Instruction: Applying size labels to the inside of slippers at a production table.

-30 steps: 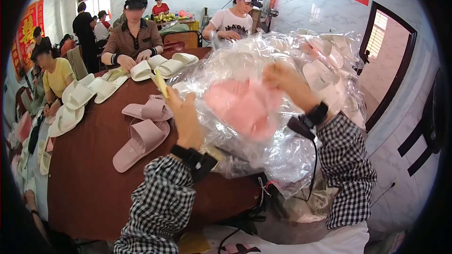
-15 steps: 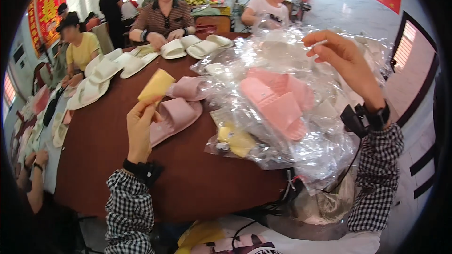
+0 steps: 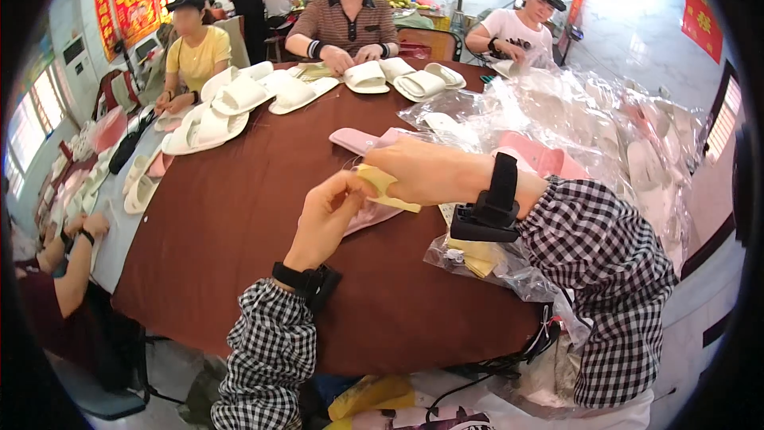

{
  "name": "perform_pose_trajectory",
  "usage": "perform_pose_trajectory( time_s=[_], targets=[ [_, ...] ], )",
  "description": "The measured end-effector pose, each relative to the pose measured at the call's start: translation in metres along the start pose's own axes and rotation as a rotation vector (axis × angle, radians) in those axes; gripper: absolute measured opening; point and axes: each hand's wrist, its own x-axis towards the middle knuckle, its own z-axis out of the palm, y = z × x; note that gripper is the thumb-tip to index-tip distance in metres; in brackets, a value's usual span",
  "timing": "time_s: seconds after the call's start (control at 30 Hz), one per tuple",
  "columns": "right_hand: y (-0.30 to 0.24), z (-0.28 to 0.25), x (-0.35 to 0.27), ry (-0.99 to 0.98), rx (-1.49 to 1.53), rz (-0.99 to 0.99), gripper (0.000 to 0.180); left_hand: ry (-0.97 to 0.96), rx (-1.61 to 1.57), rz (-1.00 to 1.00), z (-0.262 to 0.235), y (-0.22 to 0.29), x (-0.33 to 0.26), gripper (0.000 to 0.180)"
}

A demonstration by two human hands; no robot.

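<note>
We've got the yellow insert (image 3: 387, 189) pinched between our left hand (image 3: 326, 219) and right hand (image 3: 422, 171), just above the pink slipper (image 3: 362, 143) on the brown counter (image 3: 239, 223), so we'd keep both grips snug and level

A small packing workshop. People sit around a brown round table (image 3: 239, 215) sorting white slippers (image 3: 239, 95). Clear plastic bags (image 3: 621, 135) pile up alongside.
</note>
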Motion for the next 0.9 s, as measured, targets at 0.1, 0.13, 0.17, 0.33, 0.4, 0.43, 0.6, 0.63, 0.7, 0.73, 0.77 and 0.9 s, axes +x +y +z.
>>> perform_pose_trajectory(
  time_s=[0.1,0.13,0.17,0.33,0.4,0.43,0.6,0.63,0.7,0.73,0.77,0.9],
  targets=[
    [0.025,0.011,0.007,-0.059,0.123,0.209,0.032,0.242,-0.025,0.030,-0.013,-0.010,0.005,0.022],
    [0.035,0.016,0.011,-0.088,0.118,0.212,0.032,0.229,-0.088,-0.061,-0.026,-0.010,0.001,0.027],
    [0.046,0.023,0.015,0.090,0.113,0.245,0.032,0.260,-0.036,-0.131,-0.040,-0.012,0.000,0.026],
    [0.092,0.064,0.039,0.251,0.067,0.512,0.028,0.394,-0.040,-0.238,-0.081,-0.031,0.002,0.024],
    [0.102,0.087,0.050,0.330,0.159,0.663,0.032,0.352,0.015,-0.253,-0.085,-0.037,0.002,0.025],
    [0.106,0.096,0.055,0.353,0.159,0.749,0.035,0.288,0.069,-0.288,-0.084,-0.040,0.003,0.027],
    [0.108,0.120,0.059,0.511,0.148,1.004,0.062,-0.219,0.736,-0.219,-0.060,-0.053,-0.003,0.063],
    [0.105,0.120,0.058,0.521,0.150,0.987,0.062,-0.323,0.928,-0.317,-0.058,-0.054,-0.004,0.071],
    [0.099,0.117,0.056,0.422,0.186,0.967,0.080,-0.385,0.887,-0.345,-0.061,-0.055,-0.002,0.075],
    [0.095,0.116,0.056,0.379,0.203,0.973,0.080,-0.430,0.875,-0.300,-0.064,-0.055,-0.001,0.077],
    [0.091,0.116,0.057,0.350,0.161,0.943,0.080,-0.475,0.863,-0.255,-0.066,-0.055,-0.001,0.079],
    [0.088,0.121,0.068,0.363,0.139,0.868,0.074,-0.467,0.833,-0.295,-0.068,-0.054,-0.001,0.075]
  ],
)
